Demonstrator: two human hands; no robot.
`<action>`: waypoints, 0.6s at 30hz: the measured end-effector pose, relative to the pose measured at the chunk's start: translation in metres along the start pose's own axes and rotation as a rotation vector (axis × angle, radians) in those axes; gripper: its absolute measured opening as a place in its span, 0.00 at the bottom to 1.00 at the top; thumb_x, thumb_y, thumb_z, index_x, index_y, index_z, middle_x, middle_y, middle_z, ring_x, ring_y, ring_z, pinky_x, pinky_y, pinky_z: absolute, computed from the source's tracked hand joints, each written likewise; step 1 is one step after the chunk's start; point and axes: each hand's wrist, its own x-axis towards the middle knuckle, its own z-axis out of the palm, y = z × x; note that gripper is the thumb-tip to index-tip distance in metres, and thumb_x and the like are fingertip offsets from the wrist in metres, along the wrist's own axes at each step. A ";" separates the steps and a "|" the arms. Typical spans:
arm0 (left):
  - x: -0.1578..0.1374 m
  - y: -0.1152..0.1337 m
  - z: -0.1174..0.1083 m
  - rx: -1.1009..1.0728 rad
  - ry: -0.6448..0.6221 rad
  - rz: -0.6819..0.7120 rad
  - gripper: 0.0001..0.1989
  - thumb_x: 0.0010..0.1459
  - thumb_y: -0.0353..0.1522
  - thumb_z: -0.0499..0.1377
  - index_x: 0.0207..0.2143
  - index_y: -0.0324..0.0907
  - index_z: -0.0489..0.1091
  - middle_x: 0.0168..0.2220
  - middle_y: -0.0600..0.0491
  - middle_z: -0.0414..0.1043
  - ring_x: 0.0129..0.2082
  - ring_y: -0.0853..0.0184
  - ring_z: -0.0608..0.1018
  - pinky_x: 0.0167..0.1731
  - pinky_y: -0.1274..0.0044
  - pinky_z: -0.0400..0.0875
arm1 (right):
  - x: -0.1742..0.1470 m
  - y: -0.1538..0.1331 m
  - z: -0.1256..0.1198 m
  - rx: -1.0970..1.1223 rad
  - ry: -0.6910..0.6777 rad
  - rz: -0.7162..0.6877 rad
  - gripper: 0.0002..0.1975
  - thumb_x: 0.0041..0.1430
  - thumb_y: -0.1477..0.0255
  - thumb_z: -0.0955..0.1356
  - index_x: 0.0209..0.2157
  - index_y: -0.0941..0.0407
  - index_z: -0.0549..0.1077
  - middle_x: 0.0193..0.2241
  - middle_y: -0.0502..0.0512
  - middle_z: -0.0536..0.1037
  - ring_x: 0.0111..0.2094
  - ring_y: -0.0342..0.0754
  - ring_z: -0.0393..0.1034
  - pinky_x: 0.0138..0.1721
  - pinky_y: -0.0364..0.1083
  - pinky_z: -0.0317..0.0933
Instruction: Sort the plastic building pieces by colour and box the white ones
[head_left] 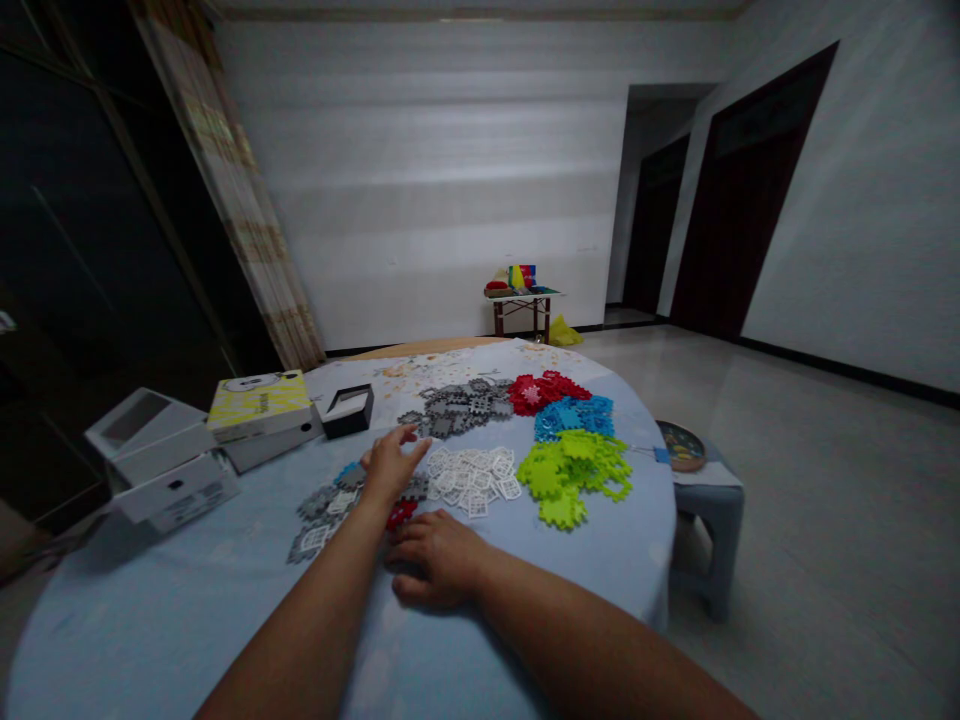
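My left hand (390, 465) reaches over a mixed pile of grey, white, blue and red pieces (319, 510), thumb and fingers apart, with nothing visible between them. Palm down on the cloth, my right hand (439, 558) has its thumb apart from its fingers, just below a red piece (401, 514). White square lattice pieces (472, 478) lie right of my left hand. Beyond them is a heap of grey gear-shaped pieces (461, 408). Red gear pieces (547, 392), blue ones (576, 416) and lime-green ones (576, 470) form separate heaps on the right.
On the left of the round table (172, 620) stand a yellow and white box (262, 405), open white boxes (172, 465) and a small black box (349, 410). A grey stool (709, 500) bearing a round tray (682, 447) stands beside the table's right edge.
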 end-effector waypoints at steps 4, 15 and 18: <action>0.000 0.000 0.010 0.016 -0.143 0.058 0.23 0.55 0.46 0.51 0.45 0.44 0.72 0.51 0.48 0.72 0.55 0.57 0.67 0.55 0.63 0.53 | 0.000 0.000 0.001 -0.010 0.001 0.006 0.16 0.55 0.62 0.64 0.44 0.53 0.71 0.46 0.53 0.74 0.46 0.51 0.65 0.45 0.50 0.57; 0.003 -0.037 -0.020 0.225 -0.518 0.177 0.32 0.37 0.39 0.64 0.49 0.48 0.70 0.48 0.50 0.74 0.50 0.54 0.72 0.53 0.64 0.57 | -0.001 -0.001 0.001 0.003 -0.018 0.017 0.17 0.56 0.62 0.63 0.46 0.52 0.70 0.50 0.53 0.72 0.49 0.52 0.63 0.47 0.51 0.56; 0.003 -0.037 -0.018 0.257 -0.531 0.198 0.32 0.37 0.36 0.64 0.50 0.48 0.70 0.47 0.50 0.75 0.49 0.54 0.73 0.52 0.63 0.57 | -0.001 -0.001 0.000 0.011 -0.030 0.035 0.16 0.56 0.62 0.63 0.45 0.52 0.70 0.50 0.53 0.72 0.50 0.52 0.63 0.47 0.51 0.56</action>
